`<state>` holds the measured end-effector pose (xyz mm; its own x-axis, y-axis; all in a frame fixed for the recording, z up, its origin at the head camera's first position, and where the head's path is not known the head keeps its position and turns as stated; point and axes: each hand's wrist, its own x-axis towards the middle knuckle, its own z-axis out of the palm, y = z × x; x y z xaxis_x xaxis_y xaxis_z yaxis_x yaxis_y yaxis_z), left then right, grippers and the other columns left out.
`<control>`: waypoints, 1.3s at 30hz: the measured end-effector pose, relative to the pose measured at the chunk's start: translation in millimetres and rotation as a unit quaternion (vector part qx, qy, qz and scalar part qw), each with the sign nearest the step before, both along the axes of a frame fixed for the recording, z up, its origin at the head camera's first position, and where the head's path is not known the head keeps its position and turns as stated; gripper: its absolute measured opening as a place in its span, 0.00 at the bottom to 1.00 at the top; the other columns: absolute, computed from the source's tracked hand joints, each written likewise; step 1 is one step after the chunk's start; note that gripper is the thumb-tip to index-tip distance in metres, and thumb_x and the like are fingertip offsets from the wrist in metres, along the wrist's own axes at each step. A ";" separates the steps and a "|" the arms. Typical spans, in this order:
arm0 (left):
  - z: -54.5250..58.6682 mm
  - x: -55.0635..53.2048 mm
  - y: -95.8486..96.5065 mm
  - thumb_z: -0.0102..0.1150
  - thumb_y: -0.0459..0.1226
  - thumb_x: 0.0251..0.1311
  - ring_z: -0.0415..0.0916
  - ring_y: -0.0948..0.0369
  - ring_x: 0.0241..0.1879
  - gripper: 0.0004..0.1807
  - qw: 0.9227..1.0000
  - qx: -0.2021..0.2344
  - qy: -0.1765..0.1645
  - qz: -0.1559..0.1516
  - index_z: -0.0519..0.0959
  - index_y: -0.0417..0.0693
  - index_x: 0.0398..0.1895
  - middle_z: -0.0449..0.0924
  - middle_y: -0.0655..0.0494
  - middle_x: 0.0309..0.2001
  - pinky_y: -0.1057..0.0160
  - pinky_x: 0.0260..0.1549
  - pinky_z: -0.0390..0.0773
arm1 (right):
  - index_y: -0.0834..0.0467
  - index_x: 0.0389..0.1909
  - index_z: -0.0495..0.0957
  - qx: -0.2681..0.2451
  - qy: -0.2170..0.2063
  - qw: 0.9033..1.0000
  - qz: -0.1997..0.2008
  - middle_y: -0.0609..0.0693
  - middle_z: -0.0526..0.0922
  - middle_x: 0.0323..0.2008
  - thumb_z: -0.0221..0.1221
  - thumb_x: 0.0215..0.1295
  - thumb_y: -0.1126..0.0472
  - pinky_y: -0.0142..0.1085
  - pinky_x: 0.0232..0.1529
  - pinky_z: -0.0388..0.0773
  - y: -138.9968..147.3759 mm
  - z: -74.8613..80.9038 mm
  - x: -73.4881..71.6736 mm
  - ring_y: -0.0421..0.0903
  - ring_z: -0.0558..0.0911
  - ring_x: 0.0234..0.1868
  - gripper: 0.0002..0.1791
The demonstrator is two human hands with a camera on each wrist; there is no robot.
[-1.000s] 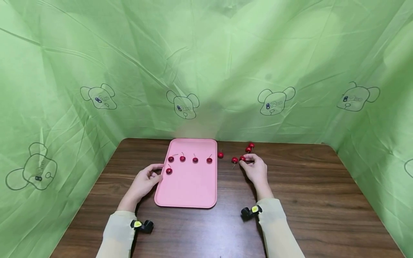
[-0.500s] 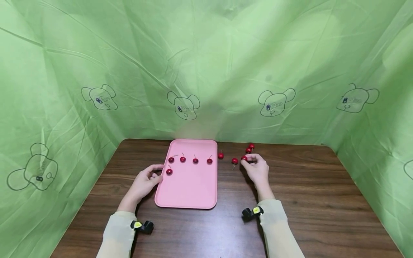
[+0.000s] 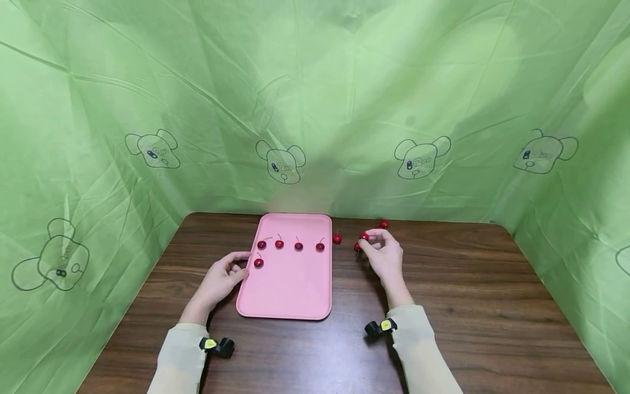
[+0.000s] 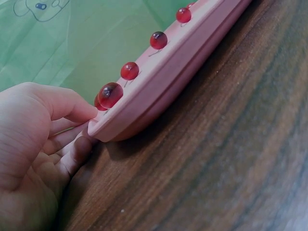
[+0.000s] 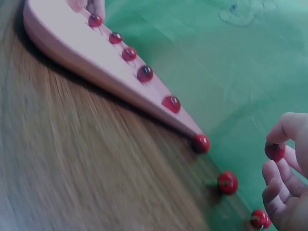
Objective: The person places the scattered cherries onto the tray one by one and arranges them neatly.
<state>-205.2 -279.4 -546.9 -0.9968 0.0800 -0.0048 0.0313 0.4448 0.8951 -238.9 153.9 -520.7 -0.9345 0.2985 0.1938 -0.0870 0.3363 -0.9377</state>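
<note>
On the left edge of the pink tray [image 3: 290,290], my left hand [image 3: 220,279] pinches the rim between thumb and fingers, as the left wrist view shows. Several dark red cherries lie on the tray: a row across its upper part, and one cherry [image 3: 258,263] below the row's left end. To the right of the tray, my right hand [image 3: 386,260] holds a red cherry [image 5: 275,150] between thumb and fingertips, off the table. Just beside the held one, a second cherry [image 3: 356,247] lies on the table, partly covered by the fingers.
One loose cherry [image 3: 337,238] lies against the tray's right side, and another [image 3: 384,224] is behind my right hand. The brown wooden table [image 3: 472,306] ends at a green cloth [image 3: 344,109] with drawn bear faces, at the back and sides.
My right hand has lifted the cherry from the table and moved slightly left with it, now partly covering the neighbouring cherry. The left hand and tray stay put.
</note>
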 end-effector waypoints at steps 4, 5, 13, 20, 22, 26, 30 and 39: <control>-1.5 -0.8 0.7 0.68 0.31 0.72 0.77 0.59 0.35 0.25 1.000 0.000 0.000 0.001 0.80 0.42 0.70 0.83 0.46 0.37 0.66 0.33 0.78 | 0.55 0.47 0.88 -0.002 0.007 1.000 0.020 0.53 0.91 0.42 0.74 0.61 0.62 0.30 0.25 0.76 -11.6 8.0 2.2 0.46 0.85 0.32 0.13; -1.5 -1.0 0.9 0.68 0.31 0.72 0.77 0.59 0.35 0.25 1.000 0.000 0.000 0.002 0.80 0.42 0.71 0.83 0.45 0.37 0.67 0.33 0.78 | 0.55 0.47 0.88 -0.003 0.009 1.000 0.024 0.53 0.91 0.42 0.75 0.60 0.62 0.31 0.27 0.76 -14.3 10.0 2.6 0.46 0.85 0.32 0.13; -1.3 -0.2 0.6 0.68 0.32 0.72 0.78 0.58 0.36 0.25 1.000 -0.007 0.000 0.001 0.80 0.43 0.70 0.83 0.47 0.37 0.66 0.34 0.79 | 0.54 0.47 0.88 0.018 0.018 0.998 0.062 0.51 0.91 0.41 0.75 0.61 0.61 0.34 0.32 0.76 -35.7 17.6 5.9 0.46 0.85 0.33 0.13; -0.8 0.2 0.7 0.68 0.32 0.71 0.78 0.58 0.36 0.24 1.000 -0.003 0.003 0.003 0.81 0.43 0.70 0.83 0.47 0.37 0.66 0.34 0.79 | 0.56 0.48 0.87 0.051 0.026 0.989 0.135 0.55 0.89 0.42 0.75 0.63 0.64 0.31 0.31 0.78 -62.9 16.2 6.3 0.48 0.86 0.34 0.14; -0.8 0.0 1.1 0.68 0.32 0.71 0.78 0.59 0.36 0.24 1.000 -0.001 0.003 0.004 0.81 0.43 0.70 0.83 0.47 0.37 0.66 0.34 0.79 | 0.57 0.49 0.87 0.054 0.025 0.987 0.146 0.57 0.88 0.43 0.75 0.63 0.64 0.31 0.32 0.78 -71.3 14.7 4.9 0.50 0.86 0.35 0.14; -0.7 -1.0 1.4 0.69 0.32 0.71 0.79 0.59 0.36 0.25 1.000 0.002 0.004 0.002 0.81 0.42 0.70 0.83 0.47 0.37 0.66 0.34 0.79 | 0.56 0.50 0.88 0.058 0.019 0.986 0.155 0.57 0.87 0.44 0.75 0.62 0.64 0.31 0.35 0.79 -88.8 12.3 1.7 0.50 0.86 0.37 0.15; -1.2 -1.6 0.7 0.69 0.32 0.71 0.79 0.58 0.36 0.24 1.000 0.006 0.006 0.002 0.81 0.43 0.70 0.83 0.46 0.37 0.66 0.34 0.79 | 0.56 0.49 0.87 0.045 0.020 0.984 0.172 0.52 0.86 0.45 0.75 0.61 0.64 0.32 0.33 0.81 -107.8 13.0 0.4 0.47 0.86 0.36 0.15; -2.4 -2.5 -0.6 0.69 0.32 0.71 0.78 0.59 0.35 0.24 1.000 0.002 0.004 -0.001 0.81 0.44 0.69 0.83 0.47 0.37 0.66 0.34 0.79 | 0.60 0.50 0.86 0.030 0.015 0.975 0.219 0.55 0.85 0.47 0.73 0.62 0.67 0.32 0.36 0.84 -151.2 4.5 1.8 0.49 0.85 0.38 0.15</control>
<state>-207.7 -280.0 -549.2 -0.9967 0.0816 0.0042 0.0399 0.4413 0.8965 -237.0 2.7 -516.2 -0.9634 -0.1403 0.2283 -0.2621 0.3158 -0.9119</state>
